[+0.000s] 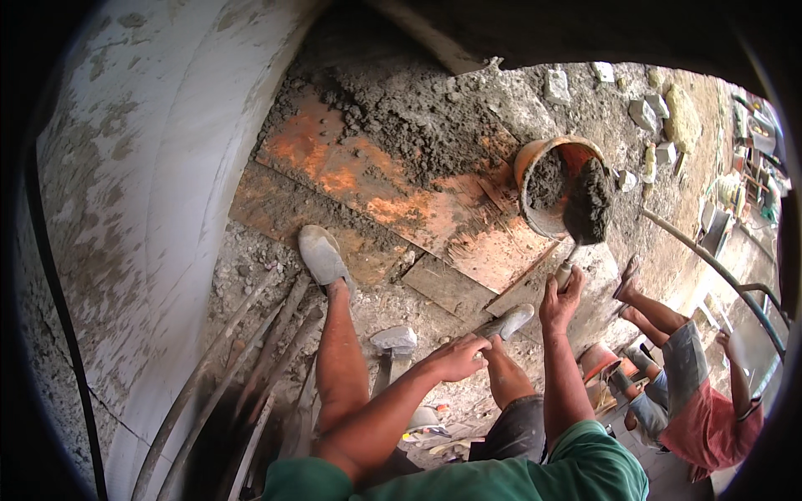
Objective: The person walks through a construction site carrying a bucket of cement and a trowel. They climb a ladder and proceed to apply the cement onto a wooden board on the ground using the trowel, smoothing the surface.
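Note:
My right hand (561, 305) is closed around the handle of a trowel (565, 270). Wet grey mortar (590, 200) is heaped on its blade, which is over the near right rim of an orange bucket (525, 163). More mortar (547, 180) lies inside this tilted bucket. My left hand (455, 357) rests on my right knee with its fingers loosely extended, and I see nothing in it. A mortar-smeared board (401, 204) lies beyond my feet, with a heap of grey mortar (434, 125) on its far part.
At left rises a pale, splattered wall (175, 167), with several poles (209, 359) leaning near it. Broken blocks (643, 115) and a yellowish stone (682, 118) lie at the far right. Another person (706, 401) is at the right, near a hose (693, 242) and an orange bucket (598, 361).

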`<action>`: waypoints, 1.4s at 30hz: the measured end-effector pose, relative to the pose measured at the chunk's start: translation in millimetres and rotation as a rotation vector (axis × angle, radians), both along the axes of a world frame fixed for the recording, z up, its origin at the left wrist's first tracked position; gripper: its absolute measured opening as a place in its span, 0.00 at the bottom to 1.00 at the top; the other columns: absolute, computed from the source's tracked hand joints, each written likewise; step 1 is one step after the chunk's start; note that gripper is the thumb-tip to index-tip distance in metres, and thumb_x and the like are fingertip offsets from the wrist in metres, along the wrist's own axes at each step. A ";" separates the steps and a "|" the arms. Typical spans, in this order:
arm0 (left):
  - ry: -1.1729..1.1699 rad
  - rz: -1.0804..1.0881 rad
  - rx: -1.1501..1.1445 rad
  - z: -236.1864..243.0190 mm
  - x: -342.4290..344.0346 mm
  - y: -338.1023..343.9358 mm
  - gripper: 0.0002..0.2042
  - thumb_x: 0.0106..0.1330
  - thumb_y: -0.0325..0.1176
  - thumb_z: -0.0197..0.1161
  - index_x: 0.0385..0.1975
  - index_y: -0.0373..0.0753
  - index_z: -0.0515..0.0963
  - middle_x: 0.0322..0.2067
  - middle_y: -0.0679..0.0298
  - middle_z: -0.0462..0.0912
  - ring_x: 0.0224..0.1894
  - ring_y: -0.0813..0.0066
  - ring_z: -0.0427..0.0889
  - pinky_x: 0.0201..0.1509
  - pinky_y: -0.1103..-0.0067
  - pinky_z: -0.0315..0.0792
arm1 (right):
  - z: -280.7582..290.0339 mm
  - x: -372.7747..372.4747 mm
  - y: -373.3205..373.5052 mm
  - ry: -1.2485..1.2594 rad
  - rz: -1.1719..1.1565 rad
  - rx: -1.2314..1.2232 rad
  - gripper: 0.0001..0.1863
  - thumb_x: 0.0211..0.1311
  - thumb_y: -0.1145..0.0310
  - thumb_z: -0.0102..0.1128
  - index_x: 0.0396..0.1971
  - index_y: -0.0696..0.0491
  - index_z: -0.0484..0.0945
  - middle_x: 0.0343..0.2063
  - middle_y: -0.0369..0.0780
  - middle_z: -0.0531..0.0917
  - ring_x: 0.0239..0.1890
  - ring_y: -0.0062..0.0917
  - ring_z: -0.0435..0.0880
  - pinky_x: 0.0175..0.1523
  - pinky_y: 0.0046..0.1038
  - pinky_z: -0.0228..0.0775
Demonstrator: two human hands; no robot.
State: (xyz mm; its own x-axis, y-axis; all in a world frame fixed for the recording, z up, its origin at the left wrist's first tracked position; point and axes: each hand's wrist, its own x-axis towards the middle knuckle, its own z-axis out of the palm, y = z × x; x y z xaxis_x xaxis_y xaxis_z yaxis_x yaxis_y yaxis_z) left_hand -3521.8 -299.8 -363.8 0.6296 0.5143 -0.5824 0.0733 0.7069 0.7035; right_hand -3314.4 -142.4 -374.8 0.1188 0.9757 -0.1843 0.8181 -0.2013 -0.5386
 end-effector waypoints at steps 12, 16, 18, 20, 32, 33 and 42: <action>0.082 -0.245 0.065 1.2 3.6 -4.1 0.27 0.69 0.44 0.61 0.66 0.43 0.68 0.63 0.47 0.70 0.67 0.49 0.67 0.71 0.62 0.63 | -65.8 -108.1 -61.4 0.002 -0.029 -0.637 0.19 0.70 0.63 0.59 0.55 0.54 0.70 0.39 0.52 0.84 0.39 0.40 0.85 0.46 0.42 0.76; 0.077 -0.463 0.004 9.9 -1.2 -0.9 0.32 0.68 0.49 0.61 0.69 0.44 0.64 0.68 0.47 0.65 0.69 0.49 0.67 0.71 0.59 0.64 | -141.4 -133.1 -66.8 0.052 -0.076 -0.418 0.22 0.70 0.62 0.59 0.58 0.56 0.67 0.43 0.53 0.82 0.42 0.45 0.83 0.47 0.41 0.75; 0.058 -0.511 0.042 6.8 4.5 1.9 0.32 0.68 0.51 0.60 0.69 0.44 0.65 0.68 0.48 0.66 0.69 0.51 0.67 0.70 0.60 0.65 | -179.0 -128.0 -54.9 0.045 -0.267 -0.322 0.22 0.70 0.63 0.59 0.57 0.57 0.67 0.42 0.52 0.81 0.41 0.42 0.82 0.46 0.40 0.74; 0.026 -0.551 -0.034 4.1 -8.2 -7.5 0.32 0.68 0.52 0.59 0.68 0.43 0.66 0.68 0.48 0.66 0.69 0.52 0.67 0.70 0.61 0.66 | -178.1 -180.5 -56.9 0.232 -0.371 -0.429 0.20 0.70 0.66 0.59 0.56 0.57 0.67 0.39 0.48 0.79 0.39 0.37 0.79 0.45 0.38 0.73; 0.033 -0.412 0.133 -8.7 23.9 -20.2 0.37 0.67 0.52 0.56 0.74 0.47 0.54 0.75 0.52 0.53 0.73 0.46 0.58 0.75 0.60 0.58 | -245.1 -201.4 26.9 0.523 -0.195 -0.301 0.19 0.69 0.71 0.55 0.57 0.51 0.65 0.31 0.39 0.76 0.24 0.22 0.75 0.27 0.28 0.72; 0.020 -0.401 0.142 -10.7 29.0 -21.7 0.37 0.67 0.51 0.56 0.74 0.47 0.54 0.74 0.52 0.53 0.73 0.45 0.59 0.75 0.60 0.59 | -249.0 -193.3 34.8 0.520 -0.176 -0.319 0.17 0.69 0.71 0.55 0.55 0.51 0.65 0.28 0.37 0.75 0.22 0.21 0.74 0.25 0.27 0.69; 0.047 -0.384 0.034 -10.2 19.4 -25.3 0.38 0.66 0.51 0.57 0.74 0.44 0.55 0.74 0.51 0.53 0.73 0.44 0.59 0.76 0.61 0.56 | -169.7 -210.9 20.3 0.727 -0.200 -0.540 0.12 0.69 0.70 0.57 0.46 0.52 0.64 0.26 0.36 0.71 0.19 0.20 0.71 0.22 0.26 0.66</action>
State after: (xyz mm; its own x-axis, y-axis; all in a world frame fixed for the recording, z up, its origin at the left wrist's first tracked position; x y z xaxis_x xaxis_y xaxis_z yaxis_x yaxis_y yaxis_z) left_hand -3502.4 -325.1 -374.0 0.7528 0.2659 -0.6021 0.3609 0.5983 0.7154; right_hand -3525.3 -122.1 -544.4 -0.0473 0.7100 -0.7026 0.2392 -0.6749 -0.6980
